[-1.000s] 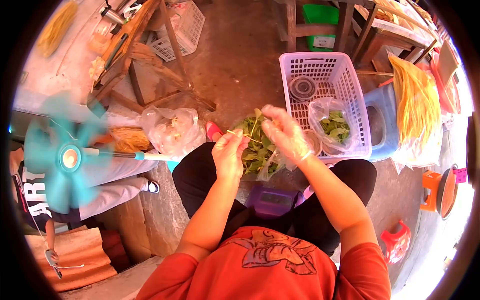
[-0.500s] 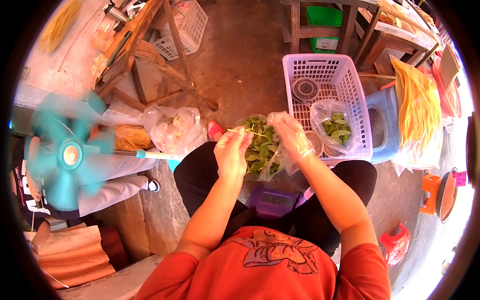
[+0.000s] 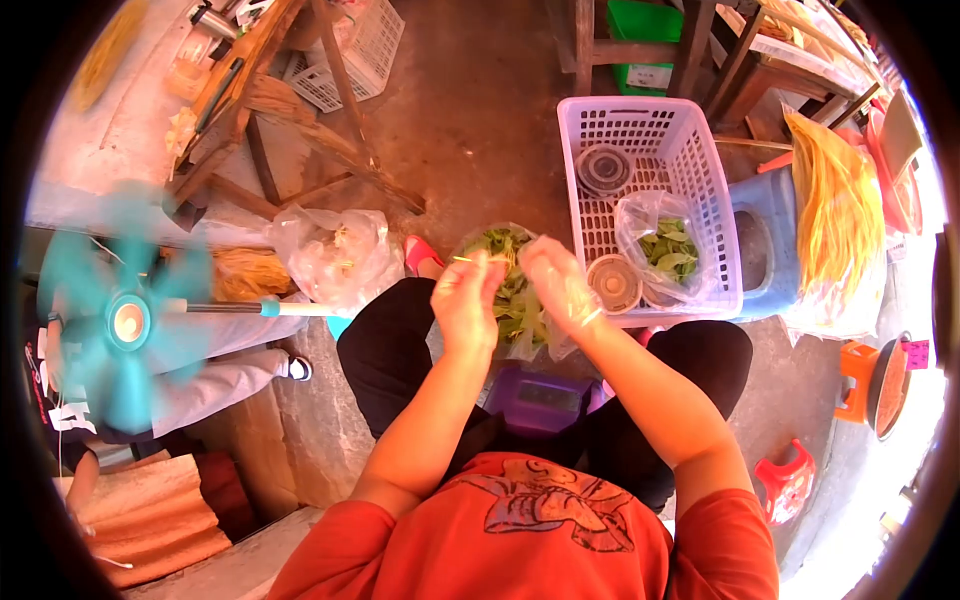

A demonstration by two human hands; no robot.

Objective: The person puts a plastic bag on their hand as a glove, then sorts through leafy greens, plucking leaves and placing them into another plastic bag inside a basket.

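My left hand is closed in a pinch, with a thin yellowish strip sticking out at its fingertips. Close on its right is my right hand in a clear plastic glove, its fingers bent together near the left fingertips; what they grip is too small to tell. Below both hands lies an open plastic bag of green leaves, partly covered by them. To the right a lilac basket holds round lidded containers and a clear bag of green leaves.
A turquoise fan spins at the left, beside another person's legs. A clear plastic bag lies left of my knee. Yellow strips rest on a blue stool. A purple box sits between my legs.
My right hand has come down and closer to my left hand, which stays pinched. Less of the yellowish strip shows between them. The view has shifted slightly.
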